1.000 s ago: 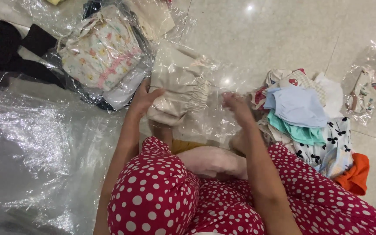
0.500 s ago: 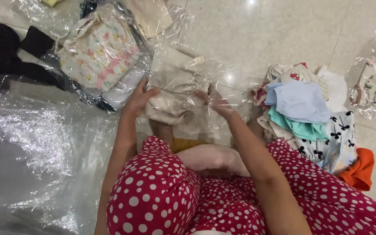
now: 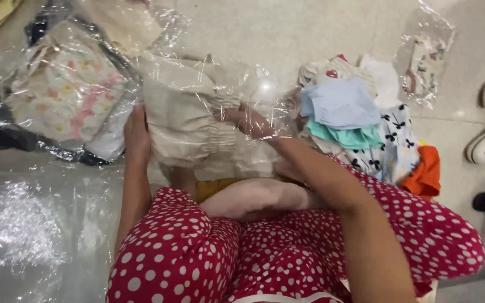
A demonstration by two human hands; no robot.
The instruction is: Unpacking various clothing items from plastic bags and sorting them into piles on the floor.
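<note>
Head view, clothes pile [image 3: 360, 120] right, floral packet [image 3: 65, 101] left, plastic [image 3: 242, 84] perhaps veiling fingers

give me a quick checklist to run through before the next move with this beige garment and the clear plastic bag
1. Left hand on the folded beige garment: ok, it grips the garment's left edge.
2. Right hand on the work: ok, it lies on the garment's right side under the clear plastic bag.
3. Garment kept folded: ok, it looks like a compact bundle.
4. Garment fully inside the bag: cannot tell, the film is glossy and its opening is not visible.
5. Room around it: not ok, a bagged floral garment lies close on the left and a pile of loose clothes on the right.
</note>
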